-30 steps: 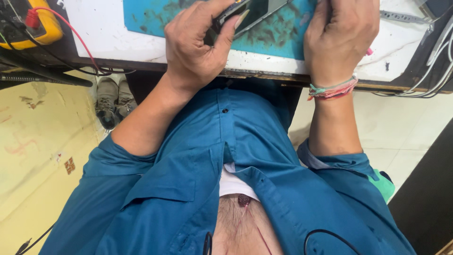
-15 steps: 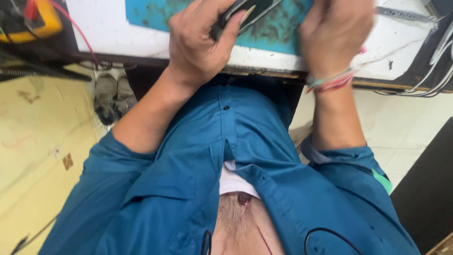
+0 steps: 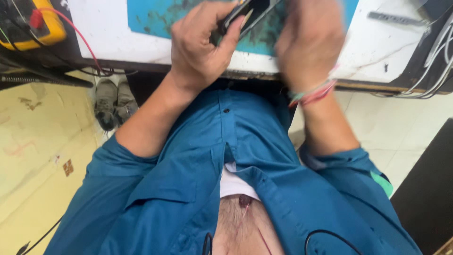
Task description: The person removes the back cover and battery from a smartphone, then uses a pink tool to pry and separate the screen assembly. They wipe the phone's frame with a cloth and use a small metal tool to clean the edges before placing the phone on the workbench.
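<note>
1. Looking down past the blue shirt (image 3: 188, 189), the view shows both forearms reaching out from rolled sleeves to the bench edge, elbows tucked close to the body — a braced posture that seems meant to steady fine work.
2. The left hand (image 3: 200, 49) grips a dark, flat phone (image 3: 250, 12), thumb pressed along its near edge and fingers wrapped behind, holding it tilted up off the surface, probably so its edge faces the other hand.
3. The right hand (image 3: 309, 42) is blurred; it sits against the phone's right side with fingers curled, but I cannot tell whether it clamps the device or a small tool. Coloured bands (image 3: 314, 94) circle that wrist.
4. The phone hovers just above a teal mat (image 3: 155, 16) — stained, laid on the white bench (image 3: 108, 38), likely to protect the top and catch small parts.
5. Farther left, a yellow meter (image 3: 42, 23) sits on the bench corner with a red lead (image 3: 85, 47) trailing over the edge, within reach.
6. Below the bench, a pair of grey shoes (image 3: 113, 101) stands on the floor.
</note>
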